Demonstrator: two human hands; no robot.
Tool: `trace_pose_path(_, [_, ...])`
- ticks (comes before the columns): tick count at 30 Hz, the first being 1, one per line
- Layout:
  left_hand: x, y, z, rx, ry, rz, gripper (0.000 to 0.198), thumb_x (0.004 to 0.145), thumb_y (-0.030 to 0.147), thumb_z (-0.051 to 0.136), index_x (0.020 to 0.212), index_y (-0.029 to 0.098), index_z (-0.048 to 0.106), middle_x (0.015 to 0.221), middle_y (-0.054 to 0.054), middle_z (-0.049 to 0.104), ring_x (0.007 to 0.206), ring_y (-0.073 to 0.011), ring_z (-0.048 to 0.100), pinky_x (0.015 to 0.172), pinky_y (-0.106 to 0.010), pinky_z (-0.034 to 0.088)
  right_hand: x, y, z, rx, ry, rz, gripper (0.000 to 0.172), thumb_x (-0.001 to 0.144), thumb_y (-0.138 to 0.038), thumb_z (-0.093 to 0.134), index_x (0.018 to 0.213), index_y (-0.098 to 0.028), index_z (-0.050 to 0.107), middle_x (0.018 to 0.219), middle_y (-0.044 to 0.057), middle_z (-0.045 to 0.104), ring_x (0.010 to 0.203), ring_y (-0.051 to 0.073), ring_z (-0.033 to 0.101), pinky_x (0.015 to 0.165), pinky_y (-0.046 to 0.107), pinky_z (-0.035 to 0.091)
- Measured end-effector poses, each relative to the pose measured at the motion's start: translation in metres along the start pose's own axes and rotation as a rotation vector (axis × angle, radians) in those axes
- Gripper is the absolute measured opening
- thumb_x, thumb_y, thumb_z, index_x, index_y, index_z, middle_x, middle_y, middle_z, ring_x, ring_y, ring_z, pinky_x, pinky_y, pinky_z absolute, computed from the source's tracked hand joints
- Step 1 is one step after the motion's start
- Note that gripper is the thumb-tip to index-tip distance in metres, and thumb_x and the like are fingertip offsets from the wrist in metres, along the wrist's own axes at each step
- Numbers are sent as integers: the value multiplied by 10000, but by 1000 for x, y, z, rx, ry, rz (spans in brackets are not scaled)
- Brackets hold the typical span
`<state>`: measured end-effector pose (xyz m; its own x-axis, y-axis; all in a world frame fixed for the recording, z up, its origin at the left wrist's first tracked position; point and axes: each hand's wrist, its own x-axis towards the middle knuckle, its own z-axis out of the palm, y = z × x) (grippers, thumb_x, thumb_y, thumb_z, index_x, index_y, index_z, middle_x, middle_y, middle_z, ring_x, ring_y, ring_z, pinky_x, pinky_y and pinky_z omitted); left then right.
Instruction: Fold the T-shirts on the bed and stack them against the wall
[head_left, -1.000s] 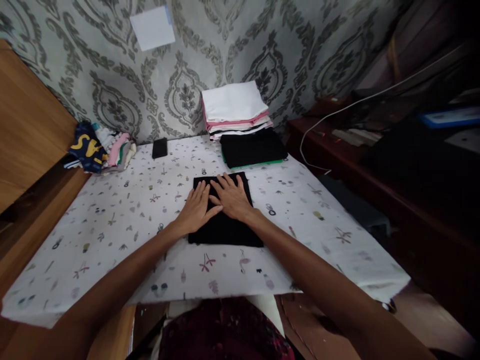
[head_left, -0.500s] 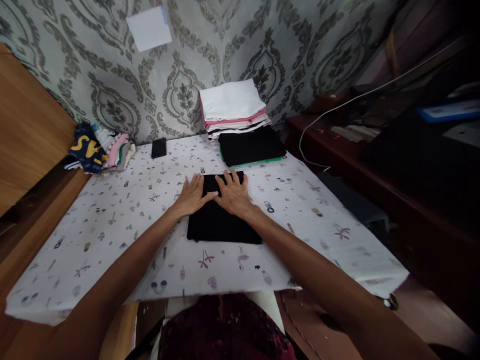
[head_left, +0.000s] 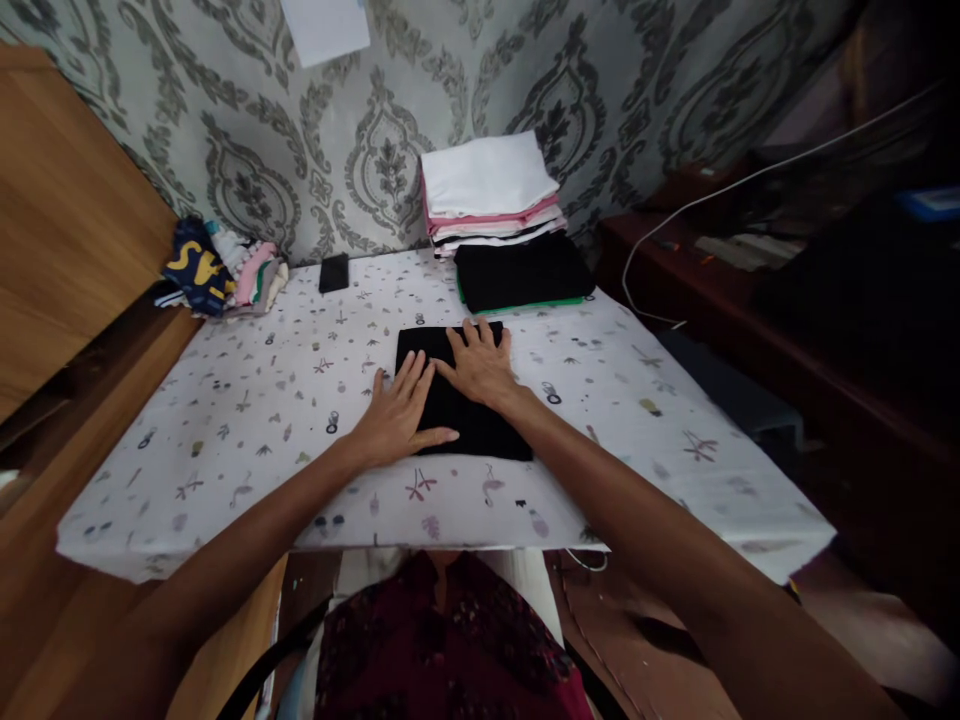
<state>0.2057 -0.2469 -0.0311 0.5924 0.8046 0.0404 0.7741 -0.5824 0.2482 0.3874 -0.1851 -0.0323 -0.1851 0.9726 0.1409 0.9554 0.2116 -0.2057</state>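
Note:
A folded black cloth garment point(head_left: 480, 428) lies flat on the patterned white tablecloth point(head_left: 247, 440) in front of me. My left hand point(head_left: 399, 412) rests on its left side, fingers spread, with the thumb along the near left edge. Over the far right part my right hand point(head_left: 480, 365) lies flat with its fingers apart. Both palms face down, and neither hand grasps anything. Part of the garment is hidden under the hands.
Behind stands a stack of folded clothes point(head_left: 491, 180), white on top, with a folded black piece point(head_left: 521, 272) in front. A phone point(head_left: 334, 272) and a pile of small clothes point(head_left: 217, 270) sit at the far left. A white cable point(head_left: 705, 200) runs over the dark furniture at right.
My left hand has slid nearer to me, from the garment's far left edge to its near left side. The right hand stays on the far right part. The camera view has shifted slightly.

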Motion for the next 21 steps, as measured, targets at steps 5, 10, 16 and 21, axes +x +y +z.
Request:
trace_pose_path(5, [-37,12,-1,1,-31,58,1020,869,794,402,1619,193,58,1668,-221,73,1549,-374,1,1178,-712,30,-1,-2,1,9,15,1,731,984,-645,310,1499,-144,445,1605,202,345,1511,401,192,1154,689,143])
trace_pose_path(10, [-63,17,-6,-171,-61,68,911,887,728,472,1612,280,150,1685,-140,98,1557,-323,52,1233,-611,145,0,1,-11,46,33,2,608,1017,-553,313,1437,-162,515,1563,174,428,1488,363,266,1149,672,194])
trace_pose_path(16, [-60,3,-16,-672,157,-347,680,955,554,481,1540,282,266,1566,-151,400,1453,-299,399,1100,-459,470,11,31,-32,173,20,140,454,1042,-378,326,1323,-175,620,1364,143,628,1277,291,539,1043,445,422])
trace_pose_path(21, [-38,-3,-33,-990,-17,-647,655,857,524,642,1400,237,415,1218,-141,660,951,-259,719,624,-307,563,20,49,-31,239,5,159,464,981,-427,493,1333,-153,624,1376,146,619,1309,288,516,1054,387,406])
